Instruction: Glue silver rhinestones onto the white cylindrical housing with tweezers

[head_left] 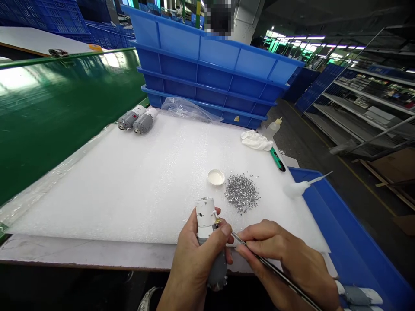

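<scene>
My left hand (194, 259) grips an upright grey motor (205, 229), its top wrapped in a white sleeve and its toothed end below my fingers. My right hand (279, 259) pinches long metal tweezers (269, 263), whose tips reach a small gold-coloured piece at the white sleeve. Just beyond the hands, on white foam sheet (129, 185), lie a heap of tiny silver pieces (242, 193) and a small lid of white paste (216, 177). Two similar motors (131, 119) lie at the far end of the foam.
Stacked blue plastic crates (207, 69) stand behind the foam, beside a clear plastic bag (189, 110). A white cloth (256, 140), dropper bottle (274, 128) and green pen (278, 159) lie to the right. A blue tray (356, 233) holding motors sits lower right; a green conveyor belt (65, 112) runs left.
</scene>
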Action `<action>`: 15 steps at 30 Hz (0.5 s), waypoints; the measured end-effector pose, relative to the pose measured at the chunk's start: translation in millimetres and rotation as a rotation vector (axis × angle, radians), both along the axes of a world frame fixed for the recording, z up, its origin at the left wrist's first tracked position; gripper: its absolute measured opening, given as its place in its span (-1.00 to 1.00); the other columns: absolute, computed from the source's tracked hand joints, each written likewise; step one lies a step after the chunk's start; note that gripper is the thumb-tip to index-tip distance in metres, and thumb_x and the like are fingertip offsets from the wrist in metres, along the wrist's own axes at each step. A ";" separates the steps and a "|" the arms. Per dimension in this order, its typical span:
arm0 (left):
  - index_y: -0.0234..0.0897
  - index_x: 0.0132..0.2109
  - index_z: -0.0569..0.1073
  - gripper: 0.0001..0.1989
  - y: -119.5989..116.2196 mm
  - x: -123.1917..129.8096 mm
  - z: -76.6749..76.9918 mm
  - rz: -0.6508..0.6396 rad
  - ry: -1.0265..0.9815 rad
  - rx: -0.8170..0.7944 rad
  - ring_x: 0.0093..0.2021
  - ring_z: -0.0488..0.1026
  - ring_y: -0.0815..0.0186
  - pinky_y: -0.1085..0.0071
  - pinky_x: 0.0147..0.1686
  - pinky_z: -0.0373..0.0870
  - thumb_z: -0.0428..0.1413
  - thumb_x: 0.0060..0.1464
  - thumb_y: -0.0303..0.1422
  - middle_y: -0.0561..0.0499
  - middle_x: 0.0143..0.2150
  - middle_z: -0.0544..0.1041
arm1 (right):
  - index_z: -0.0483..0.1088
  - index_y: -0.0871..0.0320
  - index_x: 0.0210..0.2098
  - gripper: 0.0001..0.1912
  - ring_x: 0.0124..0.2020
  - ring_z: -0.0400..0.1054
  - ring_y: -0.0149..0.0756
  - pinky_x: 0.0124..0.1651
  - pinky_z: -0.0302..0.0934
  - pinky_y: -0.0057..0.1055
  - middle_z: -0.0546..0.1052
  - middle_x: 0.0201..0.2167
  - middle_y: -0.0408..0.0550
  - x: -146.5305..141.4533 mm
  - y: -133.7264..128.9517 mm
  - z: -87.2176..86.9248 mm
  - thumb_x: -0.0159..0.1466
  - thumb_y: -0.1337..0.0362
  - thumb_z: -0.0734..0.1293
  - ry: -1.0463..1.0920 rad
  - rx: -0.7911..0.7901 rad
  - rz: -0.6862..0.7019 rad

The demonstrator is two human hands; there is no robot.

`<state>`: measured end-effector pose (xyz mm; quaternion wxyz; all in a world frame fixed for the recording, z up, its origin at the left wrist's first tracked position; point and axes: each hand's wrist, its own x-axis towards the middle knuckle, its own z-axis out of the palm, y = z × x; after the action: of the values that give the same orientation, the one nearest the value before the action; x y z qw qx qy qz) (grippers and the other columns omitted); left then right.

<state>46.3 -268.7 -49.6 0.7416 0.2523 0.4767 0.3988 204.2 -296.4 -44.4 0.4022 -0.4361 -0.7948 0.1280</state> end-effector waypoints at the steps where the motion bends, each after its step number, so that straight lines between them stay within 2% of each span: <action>1: -0.20 -0.12 0.44 -0.72 0.0 -0.2 0.5 0.010 -0.010 -0.012 -0.53 0.35 0.44 0.51 -0.48 0.34 0.27 0.07 -0.22 0.13 -0.43 0.48 | 0.39 0.10 -0.19 -0.82 -0.29 0.57 -0.37 -0.26 0.49 -0.55 0.62 -0.29 -0.09 0.0 -1.0 -0.4 0.27 0.47 0.38 -0.009 -0.002 0.000; 5: -0.22 -0.09 0.48 -0.67 -1.4 -1.7 3.8 0.071 -0.072 -0.064 -0.53 0.39 0.46 0.54 -0.47 0.38 0.32 0.00 -0.25 0.10 -0.40 0.55 | 0.39 0.09 -0.18 -0.81 -0.28 0.57 -0.37 -0.25 0.49 -0.54 0.62 -0.26 -0.08 -3.0 -3.7 0.5 0.28 0.47 0.38 0.010 -0.009 -0.006; 11: -0.28 -0.03 0.48 -0.58 -6.3 -5.7 3.0 0.127 -0.212 -0.184 -0.54 0.43 0.44 0.56 -0.48 0.40 0.35 -0.04 -0.31 0.06 -0.43 0.57 | 0.39 0.06 -0.26 -0.79 -0.29 0.55 -0.42 -0.28 0.47 -0.59 0.62 -0.36 -0.20 -17.3 -4.3 -0.5 0.26 0.50 0.39 0.330 -0.041 -0.151; 15: -0.30 -0.03 0.47 -0.60 -7.6 -5.8 1.8 0.161 -0.246 -0.258 -0.57 0.42 0.43 0.52 -0.46 0.43 0.34 -0.04 -0.36 0.06 -0.48 0.55 | 0.39 0.05 -0.24 -0.76 -0.26 0.55 -0.38 -0.26 0.51 -0.53 0.62 -0.38 -0.21 -23.1 -4.3 -5.0 0.25 0.53 0.38 0.422 -0.087 -0.113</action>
<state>40.5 -276.3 -47.7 0.7861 0.0654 0.4486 0.4201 181.2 -300.7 -49.4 0.5469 -0.4604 -0.6611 0.2279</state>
